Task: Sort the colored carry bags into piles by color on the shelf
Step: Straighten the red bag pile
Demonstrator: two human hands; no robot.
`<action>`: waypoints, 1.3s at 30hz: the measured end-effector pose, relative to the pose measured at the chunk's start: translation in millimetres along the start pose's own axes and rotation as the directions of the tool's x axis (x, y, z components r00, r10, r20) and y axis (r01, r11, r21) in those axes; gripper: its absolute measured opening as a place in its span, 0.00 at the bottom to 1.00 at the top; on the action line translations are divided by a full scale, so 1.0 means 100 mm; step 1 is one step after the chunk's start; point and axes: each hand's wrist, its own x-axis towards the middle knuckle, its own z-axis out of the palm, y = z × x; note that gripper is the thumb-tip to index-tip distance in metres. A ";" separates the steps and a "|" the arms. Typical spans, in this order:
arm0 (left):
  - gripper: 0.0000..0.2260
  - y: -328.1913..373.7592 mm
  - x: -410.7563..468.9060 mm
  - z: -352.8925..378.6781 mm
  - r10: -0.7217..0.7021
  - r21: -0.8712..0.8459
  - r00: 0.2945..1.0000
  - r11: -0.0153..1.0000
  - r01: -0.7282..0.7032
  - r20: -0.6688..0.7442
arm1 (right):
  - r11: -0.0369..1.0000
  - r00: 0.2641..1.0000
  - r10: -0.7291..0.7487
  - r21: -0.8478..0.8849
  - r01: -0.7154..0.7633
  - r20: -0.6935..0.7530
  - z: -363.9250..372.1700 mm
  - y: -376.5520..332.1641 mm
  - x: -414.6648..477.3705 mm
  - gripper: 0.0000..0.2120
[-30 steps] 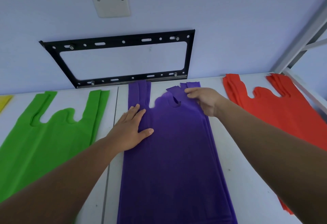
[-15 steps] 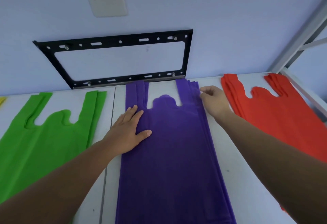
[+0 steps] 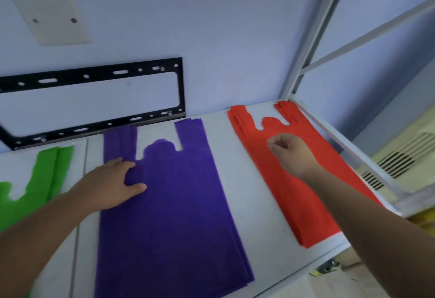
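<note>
My left hand (image 3: 113,185) lies flat and open on the purple pile (image 3: 169,203). At three o'clock, my right hand (image 3: 290,152) hangs loosely curled, seemingly empty, over the red pile (image 3: 306,203).

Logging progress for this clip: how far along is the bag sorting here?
Looks nearly done: green pile, purple pile and red pile lie apart on the shelf, one color each. The left hand rests flat on the purple pile; the right hand hovers loosely curled over the red pile, holding nothing. No unsorted bags show.

Three bag piles (image 3: 169,215) abreast on the shelf (image 3: 256,194) (wall bracket (image 3: 94,99) behind).
</note>
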 end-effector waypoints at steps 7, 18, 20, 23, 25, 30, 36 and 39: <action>0.20 1.54 -0.36 0.11 0.271 -0.132 0.947 0.947 -0.294 -0.172 | 0.941 0.983 0.148 -0.290 -0.173 -0.105 -1.04 0.87 0.11 0.16; 0.33 3.32 -0.43 0.88 0.420 0.004 0.903 0.907 -0.421 -0.090 | 0.852 0.971 0.034 -0.515 0.094 0.235 -1.06 1.53 0.06 0.36; 0.34 3.24 -0.52 0.94 0.384 0.028 0.919 0.923 -0.383 -0.086 | 0.851 0.964 -0.032 -0.499 0.165 0.264 -1.01 1.50 -0.06 0.36; 0.36 3.12 -0.65 0.87 0.348 0.056 0.936 0.937 -0.345 -0.047 | 0.852 0.948 -0.091 -0.469 0.232 0.304 -1.02 1.44 -0.08 0.31; 0.34 3.08 -0.64 0.78 0.318 -0.008 0.945 0.948 -0.319 -0.074 | 0.895 0.963 -0.106 -0.399 0.202 0.249 -1.05 1.38 0.05 0.27; 0.28 3.09 0.01 0.48 -0.080 -0.519 0.971 0.853 -0.052 -0.228 | 0.991 0.985 0.008 -0.130 0.014 0.171 -0.98 1.12 0.75 0.18; 0.07 3.08 0.92 0.17 -0.422 -0.815 0.904 0.548 0.189 -0.073 | 0.985 0.967 0.173 -0.008 -0.174 0.185 -0.70 0.79 1.57 0.24; 0.18 3.07 1.25 0.14 -0.448 -0.844 0.888 0.511 0.162 -0.100 | 0.994 0.973 0.108 -0.011 -0.108 0.205 -0.47 0.67 1.75 0.22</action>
